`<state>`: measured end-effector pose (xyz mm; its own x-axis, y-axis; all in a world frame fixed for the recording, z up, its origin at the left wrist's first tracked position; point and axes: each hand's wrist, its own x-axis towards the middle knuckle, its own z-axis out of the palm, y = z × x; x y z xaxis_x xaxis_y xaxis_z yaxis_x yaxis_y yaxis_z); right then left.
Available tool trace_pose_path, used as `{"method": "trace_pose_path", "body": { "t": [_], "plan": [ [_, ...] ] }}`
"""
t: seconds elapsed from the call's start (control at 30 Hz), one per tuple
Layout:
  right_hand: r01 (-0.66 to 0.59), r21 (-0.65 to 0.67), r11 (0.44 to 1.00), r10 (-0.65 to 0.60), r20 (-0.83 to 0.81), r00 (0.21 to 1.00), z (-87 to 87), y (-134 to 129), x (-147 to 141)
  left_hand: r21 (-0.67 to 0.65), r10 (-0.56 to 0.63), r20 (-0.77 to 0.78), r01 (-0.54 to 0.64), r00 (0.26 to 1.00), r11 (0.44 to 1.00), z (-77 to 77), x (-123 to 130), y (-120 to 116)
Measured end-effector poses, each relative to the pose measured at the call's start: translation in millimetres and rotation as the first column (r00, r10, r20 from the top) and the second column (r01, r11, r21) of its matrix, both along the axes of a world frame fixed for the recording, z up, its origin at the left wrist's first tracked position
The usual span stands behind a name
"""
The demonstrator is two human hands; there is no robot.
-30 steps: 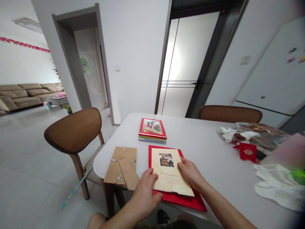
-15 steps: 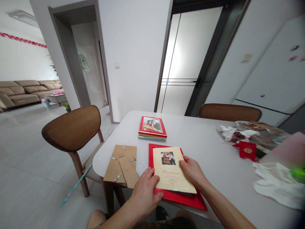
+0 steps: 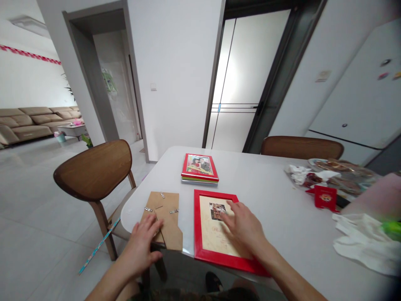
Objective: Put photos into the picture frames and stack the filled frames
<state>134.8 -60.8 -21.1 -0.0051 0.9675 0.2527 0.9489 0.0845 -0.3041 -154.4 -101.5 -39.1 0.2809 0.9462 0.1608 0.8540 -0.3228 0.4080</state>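
A red picture frame [image 3: 198,234] lies at the front edge of the table. Inside its border is a cream printed sheet [image 3: 216,236] with a small photo near its top. My right hand [image 3: 247,228] rests over the sheet's right side, fingers apart and covering part of the photo. To the left lies a brown frame backing board [image 3: 171,217] with metal clips and a folding stand flap, its near end reaching past the table edge. My left hand [image 3: 142,239] is on the board's lower left part, fingers spread.
Farther back on the white table [image 3: 244,175] sits a stack of framed photos [image 3: 199,167]. At right are a red card box [image 3: 326,198], a white cloth [image 3: 360,242] and plastic-wrapped food [image 3: 347,177]. Wooden chairs stand at left [image 3: 97,169] and behind [image 3: 302,147].
The cream sheet has gone from lying tilted over the frame to sitting within its red border. My left hand has moved left from the frame onto the backing board; my right hand has loosened.
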Motion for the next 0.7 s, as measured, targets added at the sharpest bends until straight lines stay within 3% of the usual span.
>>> {"method": "trace_pose_path", "body": {
  "t": [0.07, 0.13, 0.23, 0.3, 0.4, 0.53, 0.6, 0.7],
  "plan": [
    [-0.215, 0.029, 0.976, 0.217, -0.110, 0.970, 3.2, -10.6, -35.4, 0.054, 0.082, -0.050, -0.079, 0.995, 0.995, -10.2, -25.9, 7.5],
    [-0.395, 0.015, 0.919, 0.392, -0.152, 0.907, 2.3, -19.5, -76.5, 0.110, 0.077, -0.057, -0.071, 0.995, 0.991, -18.3, -39.8, 12.7],
    [-0.432, -0.001, 0.902, 0.427, -0.136, 0.894, -4.0, -22.8, -124.9, 0.206, 0.036, -0.028, -0.030, 0.999, 0.978, -20.6, -42.6, 14.1],
    [-0.414, 0.004, 0.910, 0.405, -0.216, 0.888, -5.6, -19.4, -136.8, 0.276, 0.031, 0.002, -0.031, 1.000, 0.961, -14.0, -37.3, 11.4],
    [-0.393, 0.077, 0.917, 0.390, -0.389, 0.835, 3.7, -17.2, -120.3, 0.362, 0.015, 0.062, -0.037, 0.998, 0.932, 5.8, -19.9, 3.3],
    [-0.351, 0.150, 0.924, 0.382, -0.396, 0.835, 21.8, -33.7, -54.9, 0.393, -0.122, 0.102, 0.072, 0.987, 0.917, 30.1, 26.7, -8.8],
    [-0.299, 0.113, 0.947, 0.320, -0.374, 0.870, 20.9, -45.5, -18.2, 0.337, -0.226, 0.104, 0.180, 0.968, 0.924, 32.8, 56.6, -11.2],
    [-0.197, 0.058, 0.979, 0.205, -0.331, 0.921, 5.4, -56.4, 24.1, 0.214, -0.328, 0.110, 0.299, 0.938, 0.930, 26.0, 96.4, -7.6]
  ]
}}
